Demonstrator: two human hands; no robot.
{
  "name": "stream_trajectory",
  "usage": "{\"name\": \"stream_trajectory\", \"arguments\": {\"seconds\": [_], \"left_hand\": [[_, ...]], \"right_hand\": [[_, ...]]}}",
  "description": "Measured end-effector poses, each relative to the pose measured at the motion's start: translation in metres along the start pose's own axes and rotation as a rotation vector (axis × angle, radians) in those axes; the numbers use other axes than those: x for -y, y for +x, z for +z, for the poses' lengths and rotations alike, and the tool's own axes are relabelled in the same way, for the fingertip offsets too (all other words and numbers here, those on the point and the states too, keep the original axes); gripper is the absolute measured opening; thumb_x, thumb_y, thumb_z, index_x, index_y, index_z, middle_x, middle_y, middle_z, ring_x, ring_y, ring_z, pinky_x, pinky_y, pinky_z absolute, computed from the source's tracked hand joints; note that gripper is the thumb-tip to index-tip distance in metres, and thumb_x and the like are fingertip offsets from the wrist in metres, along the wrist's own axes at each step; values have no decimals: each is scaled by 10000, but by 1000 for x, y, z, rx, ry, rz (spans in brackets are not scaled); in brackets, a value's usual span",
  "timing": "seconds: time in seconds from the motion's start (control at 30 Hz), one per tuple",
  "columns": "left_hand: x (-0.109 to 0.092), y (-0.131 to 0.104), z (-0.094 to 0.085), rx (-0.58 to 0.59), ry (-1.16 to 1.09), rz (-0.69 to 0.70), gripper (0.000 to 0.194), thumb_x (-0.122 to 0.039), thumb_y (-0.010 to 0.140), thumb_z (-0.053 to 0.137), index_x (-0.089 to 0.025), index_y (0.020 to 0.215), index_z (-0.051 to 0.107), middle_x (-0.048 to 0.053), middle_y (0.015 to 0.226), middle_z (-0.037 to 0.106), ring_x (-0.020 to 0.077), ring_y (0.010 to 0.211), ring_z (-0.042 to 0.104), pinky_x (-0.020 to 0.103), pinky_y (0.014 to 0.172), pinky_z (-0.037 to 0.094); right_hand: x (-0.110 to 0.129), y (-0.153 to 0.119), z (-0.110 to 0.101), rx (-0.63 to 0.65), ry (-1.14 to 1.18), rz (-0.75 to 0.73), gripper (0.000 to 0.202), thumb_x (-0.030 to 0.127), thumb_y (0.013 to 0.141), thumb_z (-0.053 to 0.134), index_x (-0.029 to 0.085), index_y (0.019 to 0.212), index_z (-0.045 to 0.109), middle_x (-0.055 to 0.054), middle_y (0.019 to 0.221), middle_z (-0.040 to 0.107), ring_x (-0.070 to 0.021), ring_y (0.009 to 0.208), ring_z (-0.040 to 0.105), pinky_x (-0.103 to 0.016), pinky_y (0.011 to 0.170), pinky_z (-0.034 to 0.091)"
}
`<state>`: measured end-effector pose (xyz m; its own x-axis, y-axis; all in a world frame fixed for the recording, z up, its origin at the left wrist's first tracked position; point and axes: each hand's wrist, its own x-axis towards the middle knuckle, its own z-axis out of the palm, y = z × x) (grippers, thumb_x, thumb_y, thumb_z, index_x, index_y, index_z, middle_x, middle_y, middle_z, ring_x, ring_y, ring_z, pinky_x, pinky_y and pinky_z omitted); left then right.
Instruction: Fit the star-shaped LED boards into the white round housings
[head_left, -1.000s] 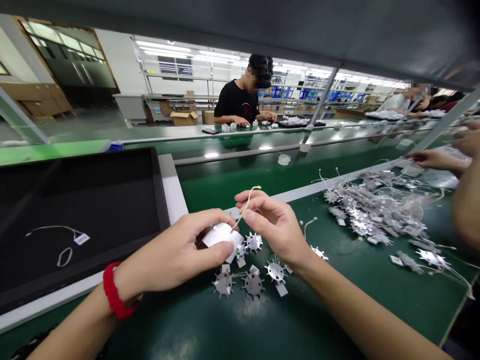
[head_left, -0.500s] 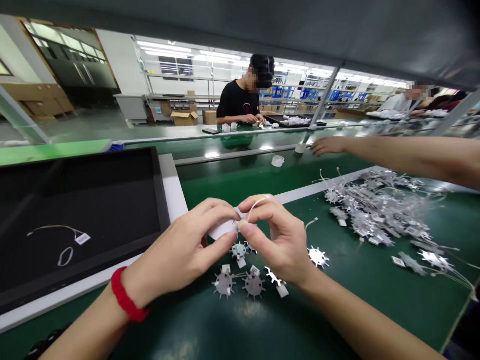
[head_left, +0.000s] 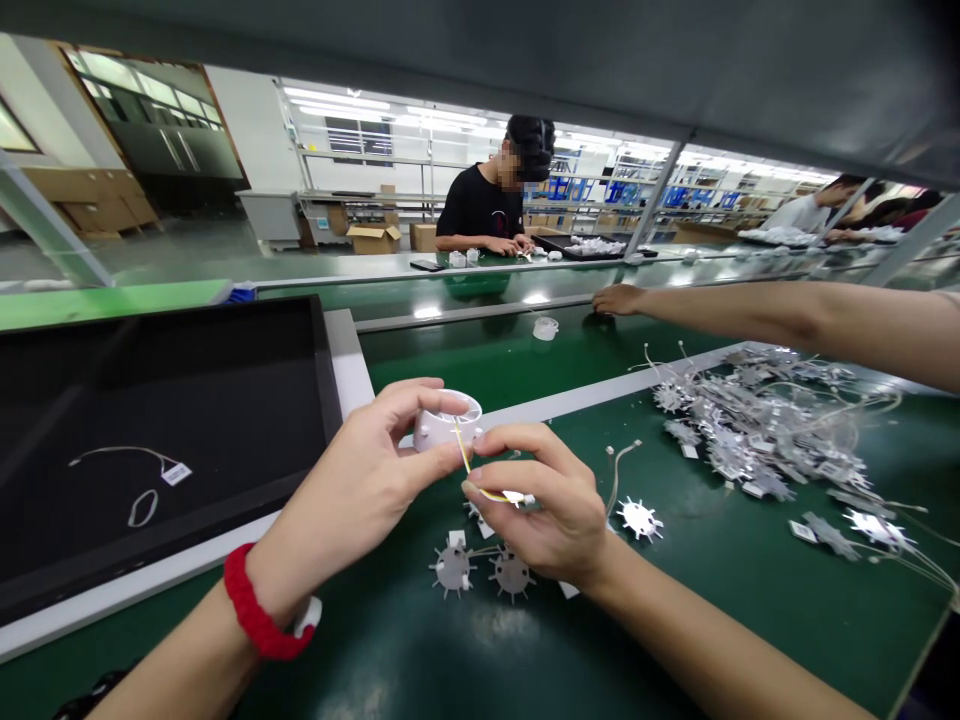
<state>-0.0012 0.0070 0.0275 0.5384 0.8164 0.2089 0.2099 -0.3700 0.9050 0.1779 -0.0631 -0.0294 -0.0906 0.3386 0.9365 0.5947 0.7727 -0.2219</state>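
My left hand (head_left: 367,480), with a red band at the wrist, grips a round white plastic housing (head_left: 439,432) between thumb and fingers. A thin yellow and white cable (head_left: 466,455) comes out of the housing. Its far part lies in my right hand (head_left: 544,500), whose thumb and fingers are closed on it, with a small white connector at the end. Below the hands, gear-shaped metal discs (head_left: 452,568) with small white tabs lie on the green table. Another disc (head_left: 640,518) lies right of my right hand.
A large pile of metal discs with cables (head_left: 750,420) covers the right side. At left is a black tray (head_left: 225,400) holding a cable and a loop. Another person's arm (head_left: 750,305) reaches in from the right, near a white ring (head_left: 545,328). A person sits across.
The white housing has turned so its open rim faces up. My right hand has moved slightly down with the cable. The other person's hand has moved left, and the white ring has shifted slightly.
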Motion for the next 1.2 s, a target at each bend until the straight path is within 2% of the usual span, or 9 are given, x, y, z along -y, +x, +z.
{"name": "stream_trajectory", "arguments": {"seconds": [0.07, 0.27, 0.43, 0.6, 0.73, 0.83, 0.97, 1.07, 1.2], "left_hand": [[-2, -1, -1, 47, -60, -51, 430, -518, 796, 834, -219, 1102, 793, 111, 1270, 749, 300, 1004, 732, 427, 868, 569], [-5, -4, 1, 59, -314, -197, 422, -448, 831, 850, -245, 1197, 797, 50, 1051, 822, 283, 1039, 765, 369, 871, 579], [-4, -4, 5, 64, -449, -183, 355, -474, 856, 922, -289, 1141, 821, 14, 1025, 852, 206, 1030, 798, 239, 835, 593], [-3, -3, 6, 11, -470, -177, 421, -510, 744, 1010, -270, 1051, 852, 10, 923, 848, 184, 933, 801, 206, 777, 594], [0, -2, 5, -34, -429, -150, 390, -492, 766, 996, -264, 1053, 864, 26, 958, 855, 191, 899, 791, 244, 797, 606], [2, 0, 3, -85, -420, -127, 375, -473, 746, 1007, -274, 1032, 871, 22, 935, 848, 189, 858, 780, 253, 785, 611], [0, 1, 4, -153, -308, -7, 277, -404, 747, 996, -304, 977, 880, 4, 996, 838, 167, 840, 761, 228, 769, 611], [-3, -1, 6, -191, -214, 89, 184, -382, 768, 962, -305, 914, 881, 12, 1126, 823, 187, 935, 773, 216, 785, 629], [-5, -4, 7, -192, -188, 124, 156, -383, 804, 919, -300, 931, 882, 45, 1219, 786, 228, 1003, 782, 224, 736, 662]], "right_hand": [[0, 0, 0, -2, 2, 10, 163, 84, 943, 718, 243, 974, 739, -75, 1033, 775, -196, 901, 779, -315, 785, 681], [0, 0, 0, -18, -38, -5, 205, 67, 911, 714, 260, 979, 707, -99, 1095, 769, -230, 962, 795, -352, 804, 692], [-2, -2, -1, 13, -83, -54, 212, 56, 907, 700, 263, 955, 692, -108, 1149, 762, -221, 989, 792, -344, 817, 698], [-11, 0, -4, 62, -144, -206, 200, 66, 898, 688, 244, 987, 712, -123, 1120, 775, -238, 1050, 788, -360, 844, 696], [-14, 0, -8, 95, -117, -279, 57, 288, 995, 712, 263, 949, 733, -105, 1095, 795, -254, 998, 791, -387, 794, 677], [-10, 0, -10, 60, 11, -94, 266, 445, 1038, 652, 270, 869, 760, -91, 1079, 799, -272, 954, 775, -436, 794, 634], [-2, 6, -9, -4, 206, 434, 471, 433, 1117, 510, 241, 746, 727, -45, 821, 758, -205, 785, 727, -367, 739, 585], [0, 11, -5, 91, 339, 698, 443, 482, 1091, 568, 217, 790, 755, -30, 755, 746, -180, 715, 701, -314, 672, 566], [2, 14, 1, 209, 498, 866, 356, 497, 957, 740, 200, 760, 745, -18, 711, 715, -161, 671, 646, -285, 628, 533]]}}
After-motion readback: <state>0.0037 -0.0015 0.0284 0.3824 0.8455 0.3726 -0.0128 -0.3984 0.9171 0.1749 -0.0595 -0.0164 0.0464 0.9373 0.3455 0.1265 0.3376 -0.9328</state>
